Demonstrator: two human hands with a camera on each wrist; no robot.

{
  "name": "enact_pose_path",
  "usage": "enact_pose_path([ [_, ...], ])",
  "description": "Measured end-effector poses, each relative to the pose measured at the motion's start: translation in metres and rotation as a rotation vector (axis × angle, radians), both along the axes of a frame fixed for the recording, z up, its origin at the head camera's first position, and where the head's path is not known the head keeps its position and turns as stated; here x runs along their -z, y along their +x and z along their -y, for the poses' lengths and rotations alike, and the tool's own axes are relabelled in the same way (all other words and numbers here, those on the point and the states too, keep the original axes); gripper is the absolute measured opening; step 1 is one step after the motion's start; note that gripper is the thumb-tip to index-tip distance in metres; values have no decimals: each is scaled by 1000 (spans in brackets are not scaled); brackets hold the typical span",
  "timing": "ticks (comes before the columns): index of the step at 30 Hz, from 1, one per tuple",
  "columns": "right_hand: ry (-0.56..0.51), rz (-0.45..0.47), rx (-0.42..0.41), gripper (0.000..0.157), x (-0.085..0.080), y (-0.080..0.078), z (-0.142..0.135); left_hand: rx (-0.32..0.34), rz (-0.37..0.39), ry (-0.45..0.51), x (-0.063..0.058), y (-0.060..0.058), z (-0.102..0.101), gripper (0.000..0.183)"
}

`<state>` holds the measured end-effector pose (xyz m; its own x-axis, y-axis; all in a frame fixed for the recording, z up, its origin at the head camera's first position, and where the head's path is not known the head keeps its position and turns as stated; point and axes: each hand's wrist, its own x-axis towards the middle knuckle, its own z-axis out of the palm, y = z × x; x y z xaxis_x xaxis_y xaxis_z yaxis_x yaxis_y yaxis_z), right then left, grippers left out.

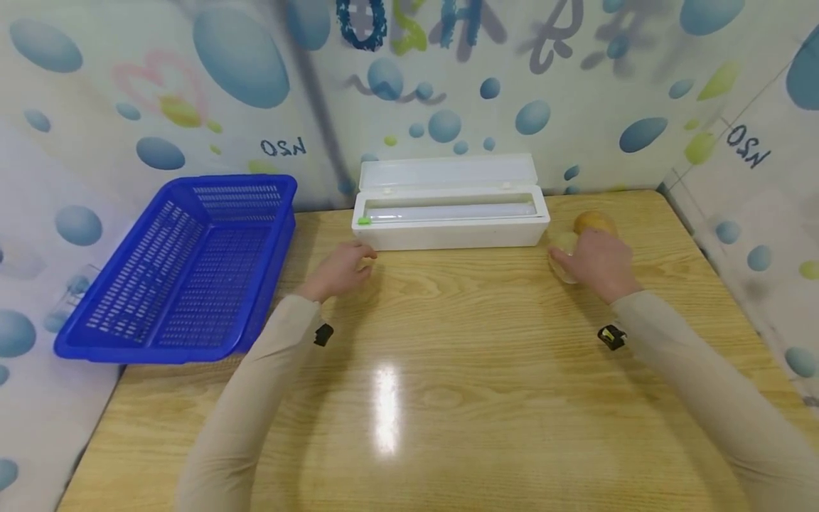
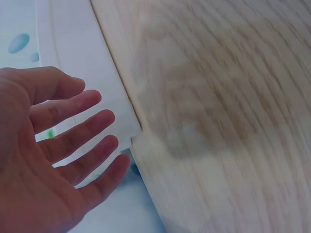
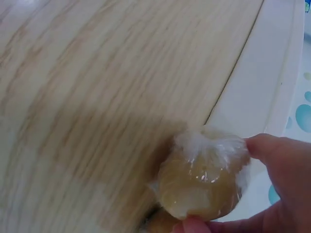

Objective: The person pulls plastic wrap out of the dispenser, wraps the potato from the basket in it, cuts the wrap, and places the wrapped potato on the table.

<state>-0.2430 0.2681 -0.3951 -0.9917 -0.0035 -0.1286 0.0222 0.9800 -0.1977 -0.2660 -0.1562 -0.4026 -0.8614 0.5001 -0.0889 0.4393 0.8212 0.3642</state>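
Observation:
My right hand (image 1: 601, 263) holds a round yellow-brown item (image 3: 199, 182) in clear plastic film, thumb on one side and fingertips on the other. The film bunches in white folds along its top. Partly hidden past that hand is a second round, orange-brown item (image 1: 595, 220). With nothing in its grasp, my left hand (image 1: 342, 270) hovers by the front left corner of a white cling film dispenser (image 1: 451, 237). Its fingers (image 2: 82, 128) are spread and slightly bent. The dispenser's lid (image 1: 448, 173) stands raised, showing a film roll (image 1: 451, 211) and a green slide cutter (image 1: 364, 221).
A blue perforated plastic basket (image 1: 256, 313) stands at the left of the wooden table (image 1: 473, 398), overhanging its left edge. Walls with a bubble pattern (image 1: 444, 126) rise behind the table and along its sides.

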Motion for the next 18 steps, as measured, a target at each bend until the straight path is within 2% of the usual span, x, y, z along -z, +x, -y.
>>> enact_pose_path([
  [6,14,-25,-9,66,1,-1,-3,-36,-36,11,-1,2,7,27],
  [13,8,-24,22,76,-4,-1,-1,-105,-73,15,-3,7,8,30],
  [18,13,-74,-62,75,-7,-1,0,-187,-125,-14,-10,6,4,33],
])
